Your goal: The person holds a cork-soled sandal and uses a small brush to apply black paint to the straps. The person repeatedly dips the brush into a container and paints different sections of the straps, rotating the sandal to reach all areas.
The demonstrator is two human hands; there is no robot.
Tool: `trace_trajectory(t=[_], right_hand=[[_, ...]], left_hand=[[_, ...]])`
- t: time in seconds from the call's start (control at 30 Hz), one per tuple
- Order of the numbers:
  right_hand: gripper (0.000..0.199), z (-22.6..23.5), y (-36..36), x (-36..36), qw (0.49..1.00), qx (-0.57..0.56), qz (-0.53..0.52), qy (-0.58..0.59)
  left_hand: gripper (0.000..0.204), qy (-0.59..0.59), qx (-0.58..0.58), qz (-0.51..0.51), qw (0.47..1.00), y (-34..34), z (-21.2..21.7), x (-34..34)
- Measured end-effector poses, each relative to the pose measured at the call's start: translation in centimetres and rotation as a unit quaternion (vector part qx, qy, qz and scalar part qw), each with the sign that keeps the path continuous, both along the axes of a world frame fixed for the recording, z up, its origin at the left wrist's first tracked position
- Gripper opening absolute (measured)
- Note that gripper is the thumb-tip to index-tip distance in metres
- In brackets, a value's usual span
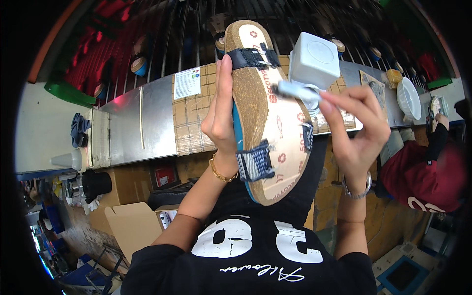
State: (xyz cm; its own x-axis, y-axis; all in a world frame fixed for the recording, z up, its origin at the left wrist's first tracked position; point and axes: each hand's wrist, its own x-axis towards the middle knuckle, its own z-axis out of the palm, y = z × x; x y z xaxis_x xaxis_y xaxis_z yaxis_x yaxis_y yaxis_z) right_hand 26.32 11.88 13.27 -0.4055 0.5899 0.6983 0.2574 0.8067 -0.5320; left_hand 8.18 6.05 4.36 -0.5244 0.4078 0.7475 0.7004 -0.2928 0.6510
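My left hand (222,110) grips a sandal under construction (253,98) by its side, underside turned up. That underside has a cork rim and a pale printed middle, with dark and woven strap ends folded over it. A strip of blue, apparently the last, shows along the left side. Between thumb and fingers, my right hand (361,128) pinches a small brush (297,91) with a light handle and dark tip. The brush is blurred, its tip over the sole's middle; whether it touches cannot be told. Behind the brush stands a white square container (315,56) with a round disc on top.
A metal bench (123,125) bears taped cardboard (189,113) and a paper sheet (187,83). Beyond it, a rack of metal rods (172,39) carries several shoes on lasts. A white bowl (409,98) stands at right, near a co-worker in a dark red top (427,172). An open carton (135,226) lies lower left.
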Motion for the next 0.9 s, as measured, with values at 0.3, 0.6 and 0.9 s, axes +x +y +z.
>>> trace_trajectory(t=[0.3,0.6,0.9], right_hand=[[0.022,0.6,-4.7,1.2,0.982,-0.183,0.044,0.019],[0.034,1.0,-3.9,0.4,1.0,0.008,0.0,-0.002],[0.034,1.4,-3.2,0.7,0.998,0.032,0.05,-0.01]], left_hand=[[0.078,0.084,-0.022,0.046,0.995,-0.1,-0.2,-1.3],[0.078,0.145,0.002,0.09,0.985,0.1,0.1,-1.6],[0.082,0.158,0.016,0.059,0.986,-0.2,0.3,-1.7]])
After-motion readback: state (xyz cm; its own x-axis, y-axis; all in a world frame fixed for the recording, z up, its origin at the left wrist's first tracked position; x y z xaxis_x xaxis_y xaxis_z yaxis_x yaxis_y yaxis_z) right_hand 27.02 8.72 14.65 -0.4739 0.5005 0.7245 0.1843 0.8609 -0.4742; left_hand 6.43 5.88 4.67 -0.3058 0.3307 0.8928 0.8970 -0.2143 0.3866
